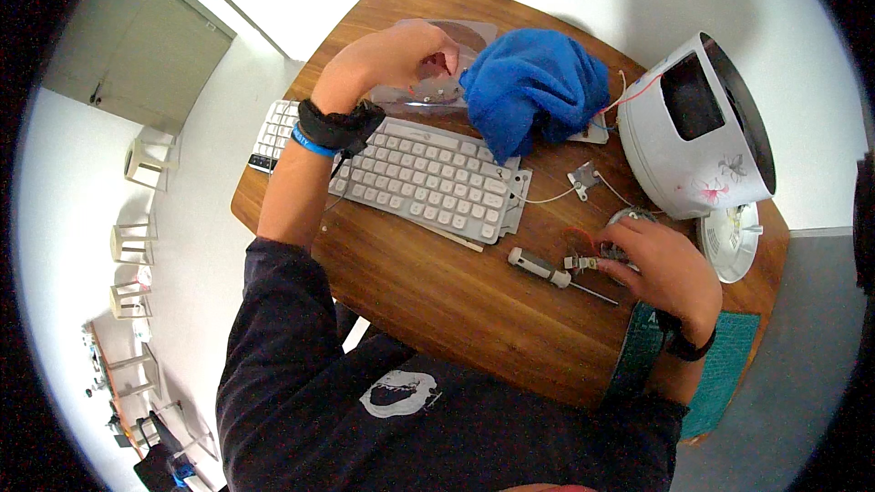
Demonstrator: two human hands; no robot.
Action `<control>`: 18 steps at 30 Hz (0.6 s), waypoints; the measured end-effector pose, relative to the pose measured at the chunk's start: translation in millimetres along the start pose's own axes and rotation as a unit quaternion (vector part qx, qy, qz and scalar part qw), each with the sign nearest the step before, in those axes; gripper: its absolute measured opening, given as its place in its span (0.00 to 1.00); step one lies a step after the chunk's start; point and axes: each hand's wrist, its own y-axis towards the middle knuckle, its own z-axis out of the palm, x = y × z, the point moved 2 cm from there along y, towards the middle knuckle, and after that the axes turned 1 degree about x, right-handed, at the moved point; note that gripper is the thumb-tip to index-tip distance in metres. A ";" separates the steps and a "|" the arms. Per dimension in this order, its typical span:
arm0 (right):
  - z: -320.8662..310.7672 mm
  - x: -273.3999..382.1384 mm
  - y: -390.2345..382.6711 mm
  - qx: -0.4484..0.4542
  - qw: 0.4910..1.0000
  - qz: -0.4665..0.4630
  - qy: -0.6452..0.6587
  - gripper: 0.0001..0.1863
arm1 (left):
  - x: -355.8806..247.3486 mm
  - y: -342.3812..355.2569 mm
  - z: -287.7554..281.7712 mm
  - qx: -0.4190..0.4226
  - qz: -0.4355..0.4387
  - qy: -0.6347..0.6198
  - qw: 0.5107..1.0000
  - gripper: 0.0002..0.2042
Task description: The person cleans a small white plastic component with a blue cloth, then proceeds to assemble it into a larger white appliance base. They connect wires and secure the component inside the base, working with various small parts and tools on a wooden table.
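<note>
My left hand is over a clear plastic tray with small screw-like bits in it. Its fingers are curled together, and whatever they hold is too small to make out. At the right of the table, my right hand pinches a small white connector beside some thin wires. Just left of it lies a grey-and-white screwdriver. A small metal bracket with a white wire sits farther back. The white keyboard rests below my left hand, on a flat metal plate.
A bunched blue cloth lies at the back middle. A white appliance housing with a flower print stands back right, red wire near it. Beside it is a round white cover. A green mat lies at the right edge.
</note>
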 end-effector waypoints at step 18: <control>-32.1 19.2 -4.2 -0.303 0.946 -0.054 0.098 0.20 | -177.9 17.3 -28.6 -0.143 0.201 -0.029 0.969 0.07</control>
